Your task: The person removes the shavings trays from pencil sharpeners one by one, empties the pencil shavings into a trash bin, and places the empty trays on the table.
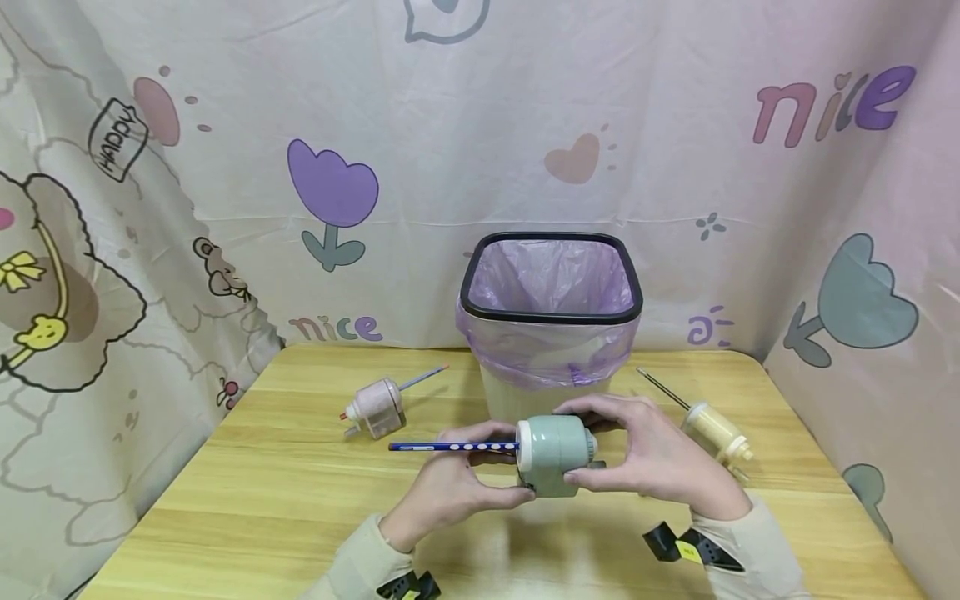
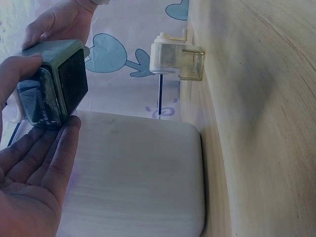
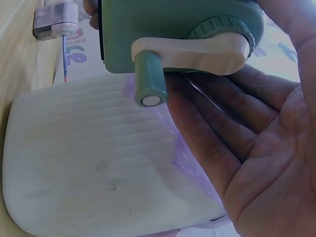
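Over the front of the table both hands hold a green crank pencil sharpener (image 1: 557, 452), lying sideways in the head view. A blue pencil (image 1: 442, 447) with white dots sticks out of its left end. My left hand (image 1: 448, 490) grips the sharpener's left end, thumb on the near side and fingers behind. At the other end, the right hand (image 1: 651, 450) holds the body between thumb and fingers. In the right wrist view the pale crank arm (image 3: 197, 54) with its green knob (image 3: 150, 81) points away from the palm. The sharpener's dark base (image 2: 74, 81) shows in the left wrist view.
Behind the hands stands a bin (image 1: 551, 318) with a black rim and purple liner. A pink sharpener (image 1: 377, 407) with a pencil sits at the left, a yellow sharpener (image 1: 716, 429) with a dark pencil at the right. A printed curtain (image 1: 420, 108) surrounds the wooden table (image 1: 247, 500).
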